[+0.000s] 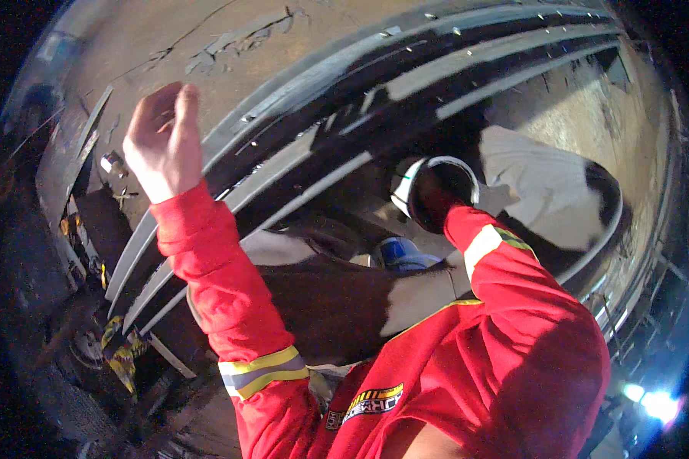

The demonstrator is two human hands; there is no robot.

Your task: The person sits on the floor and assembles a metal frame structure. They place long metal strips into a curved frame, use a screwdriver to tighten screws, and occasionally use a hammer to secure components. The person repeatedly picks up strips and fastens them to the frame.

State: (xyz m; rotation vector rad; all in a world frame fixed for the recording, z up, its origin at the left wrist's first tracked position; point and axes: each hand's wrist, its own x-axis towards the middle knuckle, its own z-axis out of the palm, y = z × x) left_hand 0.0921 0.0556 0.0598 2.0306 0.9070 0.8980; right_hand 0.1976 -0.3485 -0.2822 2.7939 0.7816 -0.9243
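Observation:
My left hand (164, 141) is raised above the brown surface at the upper left. Its fingers curl loosely inward beside the thumb, and nothing shows in them. A small shiny metal fitting (114, 164) lies beside that hand's wrist. My right forearm (497, 256), in a red sleeve with a reflective band, reaches into a white bucket-like container (400, 191) right of the middle. Deep shadow inside the container hides my right hand and whatever it touches. Between my arms, a blue and white object (406, 252) is partly covered by shadow.
Several long, parallel metal bars (314, 145) curve across the scene beyond my arms. Flaking debris (241, 42) lies on the brown surface at the top. Yellow and black scraps (124, 359) are at the lower left. A bright lamp (658, 405) shines at the lower right.

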